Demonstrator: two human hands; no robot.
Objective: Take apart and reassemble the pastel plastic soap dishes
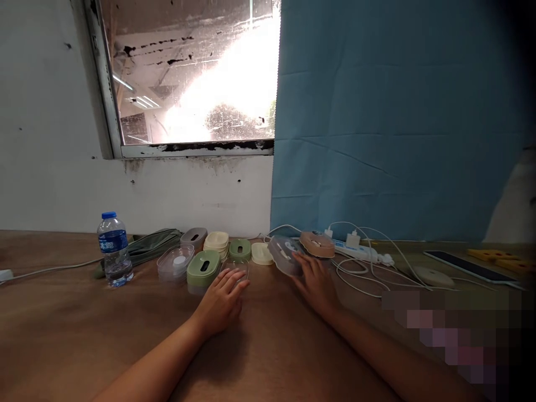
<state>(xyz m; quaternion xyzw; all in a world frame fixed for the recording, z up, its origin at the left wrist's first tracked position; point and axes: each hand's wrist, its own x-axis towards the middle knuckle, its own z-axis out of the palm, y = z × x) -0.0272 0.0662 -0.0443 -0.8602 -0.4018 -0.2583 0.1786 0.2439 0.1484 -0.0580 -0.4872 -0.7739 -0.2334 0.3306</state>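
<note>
My left hand [224,296] reaches over the near edge of a clear plastic container [239,264], fingers stretched and thumb apart. Just left of it is a green oval box [204,269] with a slot in its top. My right hand [316,281] has its fingers on the right edge of a clear, greyish plastic container [285,251], which looks tilted and has white pieces showing in it. Its thumb is by the lower edge. Behind that hand sits a brown oval container [317,244]. A cream lid [262,254] lies between the hands.
A water bottle [114,251], a dark green pouch [153,248], clear containers [173,262], a grey-brown slotted box [194,238], stacked cream pieces [216,241] and another green box [240,249] stand leftward. Rightward are a power strip [358,251], white cables [360,276] and a phone-like slab [469,266].
</note>
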